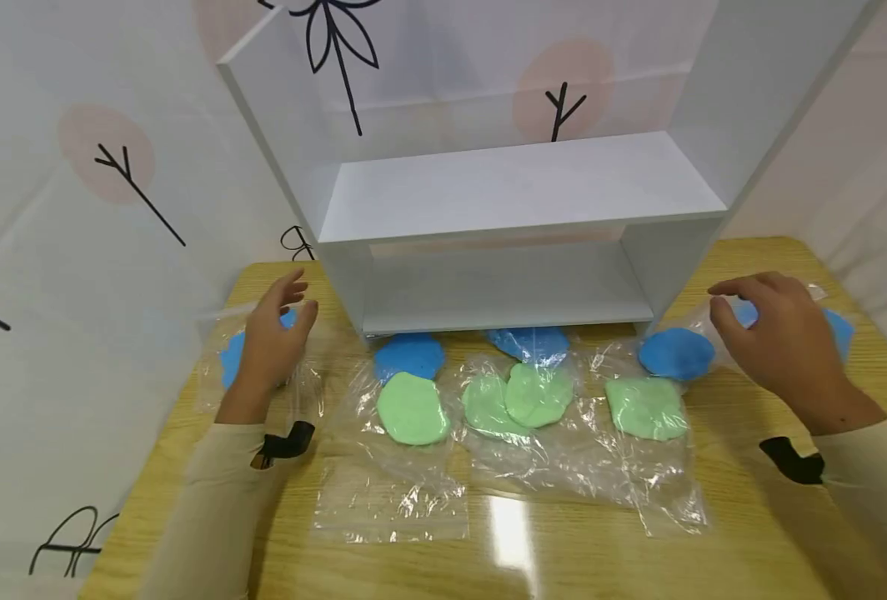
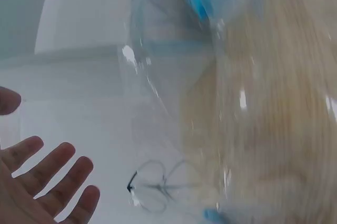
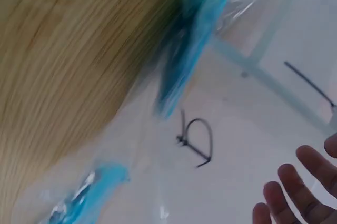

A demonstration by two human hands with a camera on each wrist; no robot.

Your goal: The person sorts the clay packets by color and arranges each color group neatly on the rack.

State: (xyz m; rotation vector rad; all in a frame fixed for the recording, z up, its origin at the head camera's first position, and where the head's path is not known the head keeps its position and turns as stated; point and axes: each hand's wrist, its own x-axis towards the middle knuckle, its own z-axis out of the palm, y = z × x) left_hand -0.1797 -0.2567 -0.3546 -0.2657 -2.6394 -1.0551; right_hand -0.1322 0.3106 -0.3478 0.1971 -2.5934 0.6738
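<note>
Over the wood-grain table (image 1: 383, 575) our left hand (image 1: 273, 342) and right hand (image 1: 783, 337) hang loosely spread, gripping nothing, above blue pieces (image 1: 231, 358) beside the white shelf (image 1: 518, 187); we'd best pinch their clear bags (image 1: 211, 390) by the edges.

My long, plain beige sleeves (image 1: 207, 508) end above my bare left hand (image 1: 271, 350) and right hand (image 1: 784, 342); a black piece (image 1: 291, 440) juts inward at each cuff (image 1: 239, 435).

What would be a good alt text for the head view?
A person's open left hand and right hand hover over a wooden table, on either side of a white shelf. Flat blue pieces and pale green pieces lie in clear plastic bags.
</note>
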